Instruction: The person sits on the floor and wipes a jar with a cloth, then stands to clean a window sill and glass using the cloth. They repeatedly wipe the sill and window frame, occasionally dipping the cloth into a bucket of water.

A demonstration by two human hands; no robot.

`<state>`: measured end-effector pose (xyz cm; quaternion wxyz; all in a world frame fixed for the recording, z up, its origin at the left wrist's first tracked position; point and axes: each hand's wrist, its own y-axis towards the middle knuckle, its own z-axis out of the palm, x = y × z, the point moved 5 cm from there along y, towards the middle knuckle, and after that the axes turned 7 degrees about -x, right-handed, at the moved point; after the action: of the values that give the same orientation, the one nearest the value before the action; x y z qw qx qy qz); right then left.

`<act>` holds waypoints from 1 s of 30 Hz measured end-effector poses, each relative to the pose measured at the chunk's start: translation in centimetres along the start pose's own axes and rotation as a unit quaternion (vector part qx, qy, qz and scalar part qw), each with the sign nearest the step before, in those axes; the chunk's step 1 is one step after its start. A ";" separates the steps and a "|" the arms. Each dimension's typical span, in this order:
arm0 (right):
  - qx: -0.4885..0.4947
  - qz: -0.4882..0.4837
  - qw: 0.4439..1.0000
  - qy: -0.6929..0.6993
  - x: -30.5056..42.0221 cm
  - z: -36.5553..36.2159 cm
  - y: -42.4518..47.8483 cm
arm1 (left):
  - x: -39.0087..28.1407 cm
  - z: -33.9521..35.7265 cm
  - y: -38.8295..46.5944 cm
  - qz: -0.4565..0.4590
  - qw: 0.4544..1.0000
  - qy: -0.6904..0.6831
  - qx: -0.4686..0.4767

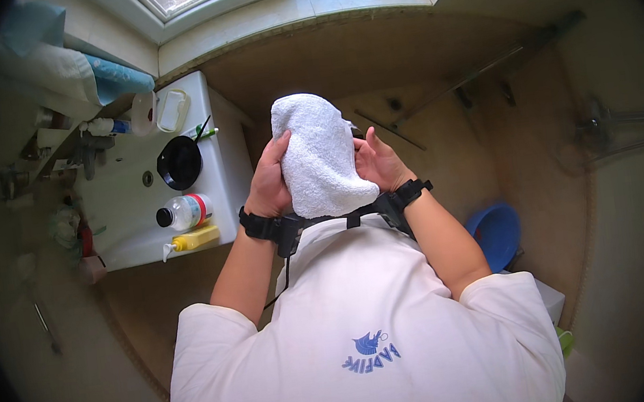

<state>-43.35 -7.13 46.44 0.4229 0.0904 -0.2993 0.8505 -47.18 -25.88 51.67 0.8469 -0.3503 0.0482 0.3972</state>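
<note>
A white terry towel (320, 156) is bunched up in front of my chest. My left hand (270, 177) grips its left side, thumb on top and the fingers behind the cloth. On the other side, my right hand (378, 159) has its palm turned up, the thumb raised and the fingers reaching behind the towel's right edge. Something dark shows just behind that edge; the towel hides most of it. Both wrists wear black straps with small devices.
At left, a white sink (128, 223) carries a black pan-like dish (179, 163), a clear bottle (186, 211), a yellow pump bottle (198, 239) and a soap dish (173, 110). A blue basin (496, 236) stands low at right. Towels (117, 78) hang at upper left.
</note>
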 end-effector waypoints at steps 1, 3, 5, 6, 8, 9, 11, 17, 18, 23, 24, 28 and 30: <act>0.021 0.015 1.000 0.005 0.5 -0.7 0.1 | 0.2 1.0 0.4 0.001 1.000 0.007 -0.005; 0.059 0.033 0.998 0.006 1.9 -1.5 -0.3 | 0.4 3.4 0.6 0.010 1.000 0.007 -0.012; 0.094 0.038 0.995 -0.001 3.3 -1.3 -1.0 | 0.7 6.2 1.0 0.015 1.000 0.011 -0.015; 0.102 0.024 0.994 -0.005 4.5 -0.6 -1.5 | 0.8 7.3 1.0 0.019 1.000 0.013 -0.016; 0.137 -0.001 0.991 0.002 6.1 -1.4 -1.5 | 1.3 8.7 1.8 0.020 0.999 0.030 -0.010; 0.157 -0.010 0.988 0.006 6.9 -1.1 -1.5 | 1.4 9.3 2.2 0.019 0.999 0.039 -0.005; 0.133 -0.020 0.990 0.035 8.5 -1.2 -1.9 | 1.7 10.4 2.9 0.019 0.998 0.055 0.004; 0.001 -0.113 0.993 -0.036 14.1 -1.8 -4.7 | 1.6 9.4 4.7 0.152 0.944 0.270 -0.113; -0.015 -0.131 0.989 -0.060 14.9 -2.4 -4.8 | 1.7 9.6 4.6 0.157 0.918 0.319 -0.174; -0.180 -0.258 0.890 -0.331 18.3 -4.3 -4.8 | 4.2 11.7 4.7 0.157 0.871 0.422 -0.198; -0.223 -0.257 0.845 -0.413 19.2 -3.0 -5.5 | 5.3 12.0 5.1 0.144 0.884 0.414 -0.161; -0.174 -0.270 0.820 -0.475 19.9 0.3 -6.9 | 10.1 15.3 7.9 0.096 0.951 0.292 -0.015; -0.127 -0.284 0.839 -0.447 20.1 0.9 -7.4 | 10.4 16.9 8.1 0.085 0.978 0.184 0.058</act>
<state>-50.33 9.18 58.52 0.4739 0.4872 -0.5221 0.5152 -49.19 -4.96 56.12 0.8056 -0.3624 0.2556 0.3930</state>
